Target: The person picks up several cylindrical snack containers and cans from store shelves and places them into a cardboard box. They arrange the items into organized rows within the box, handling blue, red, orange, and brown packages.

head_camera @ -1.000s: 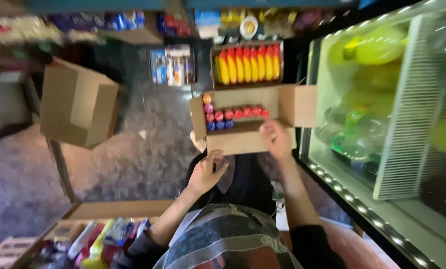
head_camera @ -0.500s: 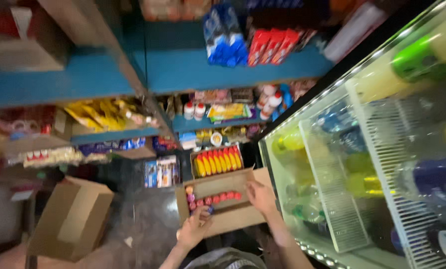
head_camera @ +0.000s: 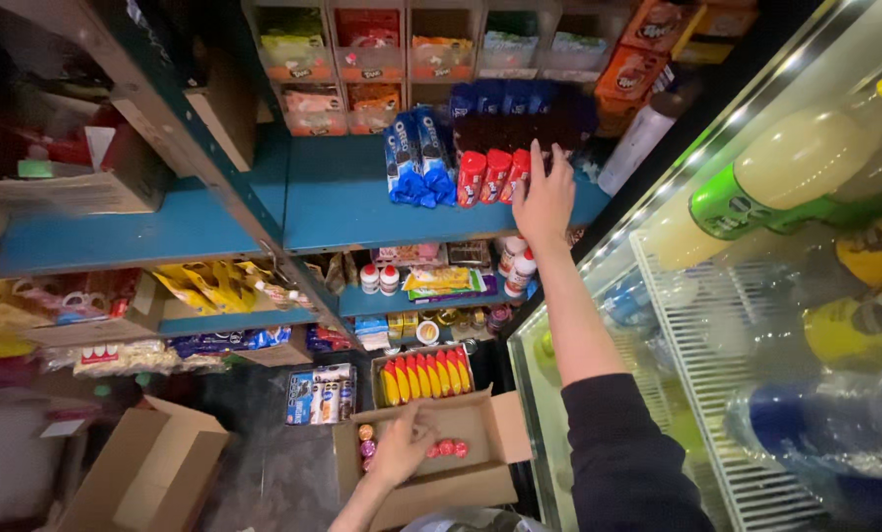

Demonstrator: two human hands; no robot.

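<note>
While the right hand (head_camera: pixel 544 197) is stretched way up to the blue shelf (head_camera: pixel 352 202), fingers spread wide and resting on the row of red packs (head_camera: pixel 495 175), the left hand (head_camera: pixel 402 448) is down low inside the open cardboard box (head_camera: pixel 436 463), fingers loosely curled over the small round-capped items (head_camera: pixel 446 449); can't tell if it's actually gripping 1. Biggest risk I see is the reach: those red packs stand upright, touching each other, right beside the blue cookie packs (head_camera: pixel 416 158). Any sideways nudge could topple the whole row like dominoes and off the shelf edge. Also the box looks propped with only 1 hand steadying it, so leaning further up could tip it and spill what's inside onto the floor, just beside the glass fridge door (head_camera: pixel 756 325).
</note>
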